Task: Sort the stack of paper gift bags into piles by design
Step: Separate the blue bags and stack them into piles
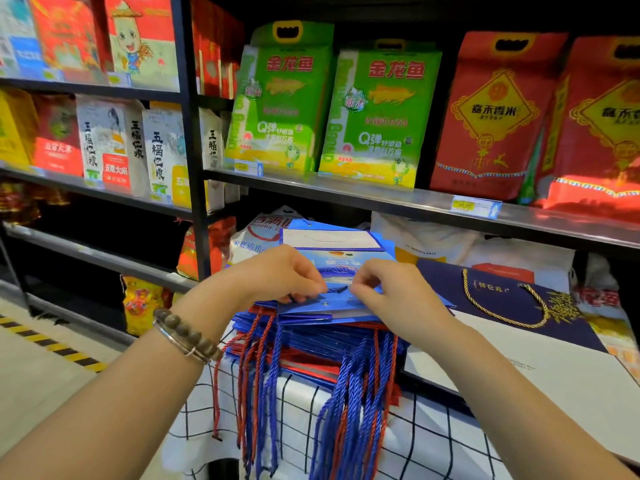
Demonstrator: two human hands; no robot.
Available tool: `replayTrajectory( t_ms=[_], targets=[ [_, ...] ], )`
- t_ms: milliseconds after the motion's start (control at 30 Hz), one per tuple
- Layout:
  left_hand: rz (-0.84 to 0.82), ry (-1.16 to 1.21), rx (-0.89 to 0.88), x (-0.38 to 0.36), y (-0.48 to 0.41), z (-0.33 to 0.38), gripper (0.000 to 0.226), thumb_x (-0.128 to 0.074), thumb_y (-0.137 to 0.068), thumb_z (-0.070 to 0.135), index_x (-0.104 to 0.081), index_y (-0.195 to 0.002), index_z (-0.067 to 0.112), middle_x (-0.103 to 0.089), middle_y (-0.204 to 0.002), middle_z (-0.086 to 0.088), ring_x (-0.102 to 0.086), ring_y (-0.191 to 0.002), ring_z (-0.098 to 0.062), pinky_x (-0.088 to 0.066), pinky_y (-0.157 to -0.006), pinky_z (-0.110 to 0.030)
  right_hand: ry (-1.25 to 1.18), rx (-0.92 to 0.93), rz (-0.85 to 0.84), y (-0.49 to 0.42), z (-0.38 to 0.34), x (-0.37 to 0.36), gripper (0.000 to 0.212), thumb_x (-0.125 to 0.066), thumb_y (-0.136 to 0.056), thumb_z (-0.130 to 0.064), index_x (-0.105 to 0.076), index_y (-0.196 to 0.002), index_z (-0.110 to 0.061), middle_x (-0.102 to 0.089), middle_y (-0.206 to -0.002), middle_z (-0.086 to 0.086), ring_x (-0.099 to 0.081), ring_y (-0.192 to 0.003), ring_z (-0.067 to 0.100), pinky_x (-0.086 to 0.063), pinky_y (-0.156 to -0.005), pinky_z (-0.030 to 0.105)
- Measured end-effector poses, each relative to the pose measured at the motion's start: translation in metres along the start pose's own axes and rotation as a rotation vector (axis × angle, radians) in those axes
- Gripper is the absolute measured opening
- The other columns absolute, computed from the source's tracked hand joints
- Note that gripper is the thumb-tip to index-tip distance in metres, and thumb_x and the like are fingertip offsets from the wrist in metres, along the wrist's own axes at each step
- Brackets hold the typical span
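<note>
Right now both hands meet over the stack of gift bags [311,337], which lies flat on a checked cloth [298,410] in front of the lower shelf [346,192]. The left hand [284,271] and the right hand [388,289] each have their fingers curled, thumb against forefinger, pinching the top blue bag [346,304] near its front edge, close to the eyelet. Whether they hold the paper itself or only the dark bit of cord there is too small to tell.

The step in hand looks like separating this one bag from the rest. To do it well, pinch the paper edge and not the cord alone, since a pull on the cord would likely tilt the bag and drag its neighbours. The hanging cords [349,393], blue and red, spill tangled over the front of the cloth, so lift straight up and let this bag's cord slip free before carrying it sideways. Read the print while it is raised. A matching blue bag [329,239] lies just behind the stack and seems the likely pile for it; the navy bag [512,303] with a gold cord [485,306] sits apart to the right, a different design
</note>
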State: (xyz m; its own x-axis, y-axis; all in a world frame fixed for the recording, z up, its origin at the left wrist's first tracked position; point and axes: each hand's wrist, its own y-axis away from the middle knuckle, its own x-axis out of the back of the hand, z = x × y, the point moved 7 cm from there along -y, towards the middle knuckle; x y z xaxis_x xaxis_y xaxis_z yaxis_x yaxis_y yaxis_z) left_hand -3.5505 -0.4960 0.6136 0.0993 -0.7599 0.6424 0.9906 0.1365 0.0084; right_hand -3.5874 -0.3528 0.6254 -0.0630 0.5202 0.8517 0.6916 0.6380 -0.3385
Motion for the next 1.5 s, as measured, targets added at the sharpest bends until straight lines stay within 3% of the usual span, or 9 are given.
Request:
replayTrajectory(
  t_ms=[167,433,633,800,967,1167,1300,1433,1500],
  targets=[
    [0.118,-0.211,-0.068,0.003,-0.005,0.005,0.003,-0.066,-0.084,0.013,-0.069,-0.084,0.012,-0.067,-0.078,-0.003,-0.058,-0.063,-0.012,-0.045,-0.057,-0.015,0.231,-0.023,-0.184,-0.033,0.004,-0.024,0.033,-0.051,-0.095,-0.025,-0.056,-0.127,-0.018,-0.059,-0.120,0.005,-0.052,-0.110,0.024,-0.044,-0.090,0.034],
    [0.110,-0.437,-0.113,0.000,0.015,0.003,0.021,-0.065,-0.083,0.043,-0.073,-0.092,0.026,-0.069,-0.096,0.009,-0.060,-0.088,-0.009,-0.049,-0.083,-0.031,0.365,0.119,-0.214,-0.039,-0.016,-0.021,0.019,-0.052,-0.090,-0.018,-0.068,-0.092,-0.008,-0.067,-0.094,0.007,-0.058,-0.087,0.024,-0.044,-0.069,0.032],
    [0.066,-0.550,-0.114,-0.007,0.028,-0.003,0.044,-0.061,-0.080,0.055,-0.063,-0.117,0.033,-0.059,-0.123,0.012,-0.052,-0.109,-0.010,-0.044,-0.092,-0.029,-0.070,0.034,-0.170,-0.036,-0.014,-0.016,0.025,-0.055,-0.089,-0.010,-0.066,-0.111,-0.010,-0.064,-0.088,0.004,-0.052,-0.071,0.008,-0.035,-0.051,0.010],
    [0.109,-0.472,-0.120,-0.005,0.028,-0.009,0.040,-0.060,-0.079,0.056,-0.067,-0.112,0.033,-0.064,-0.116,0.010,-0.055,-0.103,-0.008,-0.046,-0.088,-0.029,-0.388,-0.048,-0.194,-0.028,-0.012,-0.022,0.009,-0.070,-0.080,-0.010,-0.067,-0.073,-0.015,-0.062,-0.060,-0.002,-0.051,-0.044,-0.003,-0.039,-0.045,0.008],
    [0.117,-0.473,-0.127,-0.005,0.027,-0.011,0.039,-0.060,-0.078,0.057,-0.069,-0.107,0.033,-0.066,-0.110,0.009,-0.057,-0.099,-0.009,-0.048,-0.086,-0.033,-0.343,-0.054,-0.298,-0.028,-0.010,-0.027,0.010,-0.068,-0.083,-0.013,-0.069,-0.080,-0.004,-0.062,-0.067,0.000,-0.053,-0.061,0.008,-0.041,-0.057,0.012],
    [0.141,-0.444,-0.170,-0.007,0.030,-0.007,0.030,-0.059,-0.082,0.051,-0.073,-0.098,0.030,-0.069,-0.098,0.009,-0.058,-0.086,-0.006,-0.049,-0.078,-0.031,-0.259,-0.019,-0.378,-0.030,-0.012,-0.034,0.027,-0.064,-0.086,-0.012,-0.058,-0.060,-0.017,-0.053,-0.055,-0.006,-0.045,-0.041,-0.003,-0.035,-0.047,0.007],
    [0.223,-0.349,-0.185,-0.003,0.031,-0.008,0.029,-0.055,-0.088,0.044,-0.074,-0.086,0.022,-0.069,-0.080,0.000,-0.056,-0.073,-0.013,-0.045,-0.068,-0.033,-0.125,0.013,-0.363,-0.030,-0.013,-0.036,0.027,-0.057,-0.091,-0.025,-0.061,-0.068,-0.013,-0.056,-0.072,0.008,-0.045,-0.064,0.017,-0.039,-0.064,0.029],
    [0.318,-0.356,-0.157,0.000,0.033,-0.009,0.036,-0.049,-0.092,0.041,-0.065,-0.074,0.015,-0.059,-0.070,-0.005,-0.051,-0.067,-0.018,-0.038,-0.063,-0.034,-0.165,0.053,-0.470,-0.010,-0.012,-0.038,0.028,-0.042,-0.098,-0.026,-0.061,-0.114,-0.012,-0.059,-0.121,0.003,-0.052,-0.109,0.018,-0.038,-0.100,0.033],
    [0.386,-0.408,-0.134,0.001,0.036,-0.003,0.034,-0.048,-0.093,0.043,-0.063,-0.076,0.017,-0.059,-0.074,-0.001,-0.052,-0.073,-0.018,-0.039,-0.064,-0.034,-0.034,0.096,-0.466,-0.008,-0.012,-0.036,0.030,-0.037,-0.100,-0.022,-0.060,-0.109,-0.005,-0.061,-0.111,0.012,-0.052,-0.100,0.026,-0.040,-0.092,0.037]
  ],
)
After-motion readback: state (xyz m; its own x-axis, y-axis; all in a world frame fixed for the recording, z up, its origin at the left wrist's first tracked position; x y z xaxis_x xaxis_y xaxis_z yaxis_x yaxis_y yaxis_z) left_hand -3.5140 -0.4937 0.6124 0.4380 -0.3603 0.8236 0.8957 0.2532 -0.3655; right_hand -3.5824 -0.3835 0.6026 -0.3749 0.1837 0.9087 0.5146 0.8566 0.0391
